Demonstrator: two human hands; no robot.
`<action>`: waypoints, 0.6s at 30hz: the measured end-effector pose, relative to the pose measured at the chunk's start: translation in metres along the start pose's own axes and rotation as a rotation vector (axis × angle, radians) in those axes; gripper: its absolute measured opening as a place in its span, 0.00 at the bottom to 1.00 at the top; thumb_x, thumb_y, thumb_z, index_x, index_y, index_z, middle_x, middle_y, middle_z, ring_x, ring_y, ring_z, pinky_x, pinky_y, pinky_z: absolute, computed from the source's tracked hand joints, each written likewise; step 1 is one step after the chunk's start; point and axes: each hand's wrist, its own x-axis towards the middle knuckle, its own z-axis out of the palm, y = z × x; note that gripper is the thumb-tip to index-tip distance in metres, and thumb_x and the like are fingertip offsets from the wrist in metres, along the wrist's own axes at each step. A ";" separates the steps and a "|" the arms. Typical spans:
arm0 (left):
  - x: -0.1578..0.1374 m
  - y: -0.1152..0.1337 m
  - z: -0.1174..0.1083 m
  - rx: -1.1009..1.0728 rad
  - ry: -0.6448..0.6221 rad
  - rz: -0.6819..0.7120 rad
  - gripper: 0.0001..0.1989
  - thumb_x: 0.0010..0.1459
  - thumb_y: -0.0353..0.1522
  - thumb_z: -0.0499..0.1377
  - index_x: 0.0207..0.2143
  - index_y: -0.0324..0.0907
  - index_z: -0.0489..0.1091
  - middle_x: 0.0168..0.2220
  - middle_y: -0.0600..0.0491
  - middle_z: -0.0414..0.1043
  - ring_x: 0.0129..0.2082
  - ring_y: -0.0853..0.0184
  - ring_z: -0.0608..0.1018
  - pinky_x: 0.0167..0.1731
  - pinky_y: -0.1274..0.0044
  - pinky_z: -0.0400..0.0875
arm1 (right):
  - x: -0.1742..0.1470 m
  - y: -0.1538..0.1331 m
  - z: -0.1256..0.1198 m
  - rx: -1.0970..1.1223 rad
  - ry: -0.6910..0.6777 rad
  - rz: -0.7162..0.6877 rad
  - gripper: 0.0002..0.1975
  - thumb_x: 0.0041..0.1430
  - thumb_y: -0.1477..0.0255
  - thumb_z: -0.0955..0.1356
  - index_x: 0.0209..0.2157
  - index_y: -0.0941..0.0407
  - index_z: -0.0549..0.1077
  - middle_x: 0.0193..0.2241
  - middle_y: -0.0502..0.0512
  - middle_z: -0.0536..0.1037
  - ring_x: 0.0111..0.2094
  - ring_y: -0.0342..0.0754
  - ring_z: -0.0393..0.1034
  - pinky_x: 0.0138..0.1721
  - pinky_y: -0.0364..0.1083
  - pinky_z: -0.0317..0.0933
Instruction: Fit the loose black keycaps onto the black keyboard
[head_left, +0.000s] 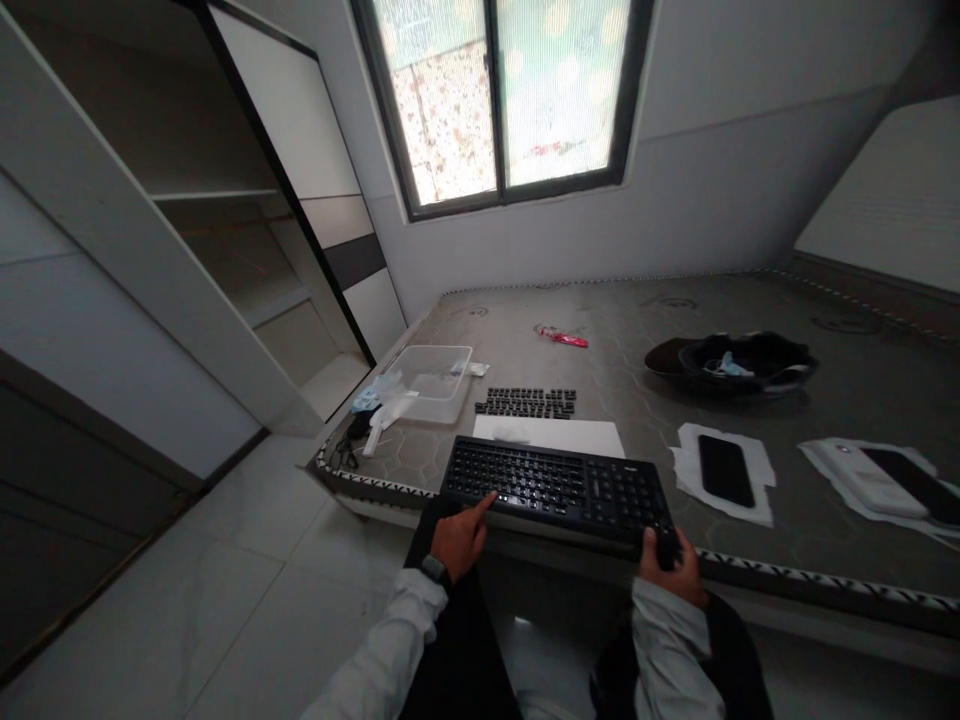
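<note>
A black keyboard (547,490) lies tilted over the front edge of the mattress, and the key places on its left part look bare of caps. With thumb on top and fingers underneath, my right hand (671,568) grips its right front corner. My left hand (461,538) is at the front edge, its index finger stretched out onto the lower row and the other fingers curled; nothing shows in it. Behind the keyboard is a white sheet (577,436). Beyond that, loose black keycaps (526,402) are laid out in rows.
On the mattress (600,300), a clear plastic box (442,405) stands left beside a white handled item (386,420). A red packet (566,339) lies farther back. At right are a dark cap (780,372) with a face mask inside, a phone (725,470) and other devices (874,480) on white tissue.
</note>
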 end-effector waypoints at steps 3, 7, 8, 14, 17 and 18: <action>-0.001 0.000 0.000 -0.010 -0.002 0.020 0.31 0.64 0.30 0.50 0.67 0.56 0.47 0.43 0.55 0.78 0.38 0.67 0.79 0.39 0.79 0.70 | 0.000 -0.001 0.000 0.003 -0.010 -0.008 0.32 0.52 0.53 0.68 0.55 0.56 0.71 0.38 0.63 0.80 0.43 0.61 0.75 0.47 0.54 0.67; -0.001 0.001 -0.001 -0.018 -0.016 0.032 0.32 0.63 0.29 0.50 0.67 0.55 0.47 0.44 0.54 0.78 0.39 0.67 0.79 0.40 0.78 0.71 | -0.001 -0.002 0.000 -0.017 0.001 -0.019 0.32 0.52 0.53 0.68 0.55 0.56 0.72 0.37 0.63 0.80 0.43 0.61 0.75 0.46 0.55 0.67; -0.001 0.001 0.000 -0.021 -0.015 0.036 0.32 0.63 0.29 0.50 0.67 0.55 0.48 0.44 0.54 0.78 0.39 0.67 0.79 0.40 0.78 0.71 | -0.001 -0.002 0.000 -0.021 0.005 -0.020 0.32 0.52 0.53 0.68 0.55 0.55 0.72 0.37 0.63 0.80 0.42 0.61 0.75 0.46 0.55 0.67; 0.000 -0.002 0.006 -0.020 0.012 0.044 0.31 0.63 0.30 0.50 0.67 0.54 0.47 0.43 0.55 0.78 0.39 0.66 0.80 0.39 0.77 0.71 | -0.001 -0.001 -0.001 -0.035 -0.004 -0.033 0.32 0.53 0.52 0.67 0.55 0.56 0.71 0.36 0.63 0.81 0.42 0.61 0.75 0.46 0.55 0.67; -0.001 -0.002 0.007 -0.012 0.022 0.044 0.31 0.64 0.30 0.49 0.67 0.54 0.47 0.41 0.55 0.78 0.38 0.66 0.80 0.38 0.77 0.71 | -0.001 -0.002 -0.002 -0.037 -0.014 -0.030 0.32 0.53 0.53 0.67 0.55 0.56 0.71 0.36 0.63 0.81 0.42 0.61 0.75 0.46 0.55 0.67; -0.001 -0.002 0.007 -0.011 0.021 0.045 0.31 0.64 0.30 0.49 0.67 0.54 0.47 0.41 0.55 0.78 0.38 0.66 0.80 0.38 0.78 0.71 | -0.002 -0.003 -0.002 -0.039 -0.015 -0.026 0.32 0.53 0.53 0.67 0.55 0.56 0.71 0.36 0.63 0.81 0.42 0.61 0.75 0.45 0.55 0.67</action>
